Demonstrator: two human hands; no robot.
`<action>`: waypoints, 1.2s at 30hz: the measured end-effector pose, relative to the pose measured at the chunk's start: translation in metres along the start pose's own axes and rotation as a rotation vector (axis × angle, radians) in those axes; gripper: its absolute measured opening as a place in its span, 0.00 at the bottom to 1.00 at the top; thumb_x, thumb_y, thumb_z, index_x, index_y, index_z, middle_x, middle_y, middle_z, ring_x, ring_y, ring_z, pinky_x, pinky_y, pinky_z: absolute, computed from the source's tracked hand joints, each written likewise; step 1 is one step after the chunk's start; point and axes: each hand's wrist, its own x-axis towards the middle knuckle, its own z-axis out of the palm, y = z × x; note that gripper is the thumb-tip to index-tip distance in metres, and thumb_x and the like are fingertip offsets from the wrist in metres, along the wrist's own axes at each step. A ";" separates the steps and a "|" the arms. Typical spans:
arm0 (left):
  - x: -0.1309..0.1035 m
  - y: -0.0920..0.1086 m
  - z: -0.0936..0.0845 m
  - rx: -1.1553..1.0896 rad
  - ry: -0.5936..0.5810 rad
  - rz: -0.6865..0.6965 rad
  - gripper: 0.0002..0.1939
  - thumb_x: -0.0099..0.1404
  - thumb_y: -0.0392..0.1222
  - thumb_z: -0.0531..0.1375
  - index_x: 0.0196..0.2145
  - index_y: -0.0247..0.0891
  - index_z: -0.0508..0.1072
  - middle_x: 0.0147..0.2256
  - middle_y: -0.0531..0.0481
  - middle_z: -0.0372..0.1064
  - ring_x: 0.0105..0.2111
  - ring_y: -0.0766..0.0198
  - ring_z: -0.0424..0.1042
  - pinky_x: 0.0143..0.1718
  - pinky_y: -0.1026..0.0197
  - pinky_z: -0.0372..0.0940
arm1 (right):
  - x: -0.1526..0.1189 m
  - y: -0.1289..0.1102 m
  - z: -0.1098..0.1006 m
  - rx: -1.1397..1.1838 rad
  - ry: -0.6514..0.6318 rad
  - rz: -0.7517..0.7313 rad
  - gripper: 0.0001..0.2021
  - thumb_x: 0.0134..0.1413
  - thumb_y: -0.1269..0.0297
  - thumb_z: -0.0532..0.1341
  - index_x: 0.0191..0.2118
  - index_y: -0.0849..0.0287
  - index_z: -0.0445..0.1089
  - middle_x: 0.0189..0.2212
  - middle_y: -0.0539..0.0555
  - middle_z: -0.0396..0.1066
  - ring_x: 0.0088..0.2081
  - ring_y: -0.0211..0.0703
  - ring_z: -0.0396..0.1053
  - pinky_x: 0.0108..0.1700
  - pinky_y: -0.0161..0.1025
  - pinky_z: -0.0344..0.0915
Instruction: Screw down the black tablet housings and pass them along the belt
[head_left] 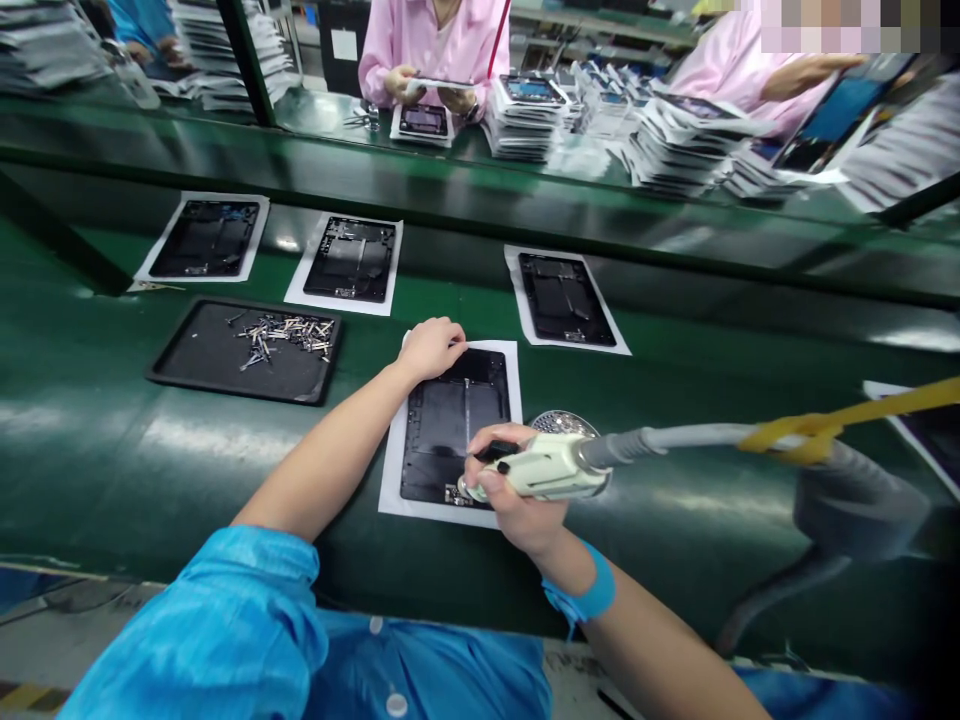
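Note:
An opened black tablet housing (439, 425) lies on a white sheet in front of me, with a thin strip running down its middle and a small circuit board (455, 495) at its near edge. My left hand (433, 348) grips the housing's far left corner, its fingers bent over the edge. In my right hand (517, 505) is a pale green electric screwdriver (551, 466), held slanted with its front end low over the small board. The tip is hidden by my fingers. A round metal dish (564, 424) of small parts, perhaps screws, shows partly behind the screwdriver.
A black tray (217, 350) of small loose parts sits at left. More opened tablets (204, 238) (351, 258) (567, 298) lie on white sheets along the back. The screwdriver's grey cable (690, 437) and a yellow strap cross at right. Co-workers handle tablets beyond the green ledge (420, 185).

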 end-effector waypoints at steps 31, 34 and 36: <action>-0.104 -0.019 -0.065 0.121 0.071 -0.387 0.11 0.73 0.46 0.52 0.38 0.40 0.71 0.32 0.46 0.77 0.34 0.56 0.77 0.36 0.59 0.65 | 0.039 -0.007 -0.071 -0.213 0.549 -0.175 0.12 0.51 0.67 0.71 0.42 0.57 0.75 0.33 0.52 0.78 0.23 0.38 0.73 0.29 0.40 0.75; -0.058 -0.041 -0.079 0.022 0.198 -0.369 0.13 0.72 0.46 0.53 0.41 0.37 0.74 0.35 0.45 0.78 0.36 0.57 0.77 0.37 0.61 0.66 | 0.038 -0.003 -0.075 -0.264 0.542 -0.174 0.11 0.52 0.66 0.71 0.42 0.57 0.75 0.34 0.54 0.79 0.26 0.41 0.75 0.32 0.42 0.76; -0.023 -0.052 -0.086 0.080 0.259 -0.389 0.16 0.73 0.44 0.51 0.40 0.35 0.77 0.36 0.44 0.79 0.38 0.57 0.77 0.39 0.61 0.66 | 0.038 -0.003 -0.077 -0.290 0.523 -0.167 0.10 0.53 0.66 0.70 0.41 0.57 0.75 0.35 0.54 0.79 0.28 0.42 0.76 0.34 0.42 0.77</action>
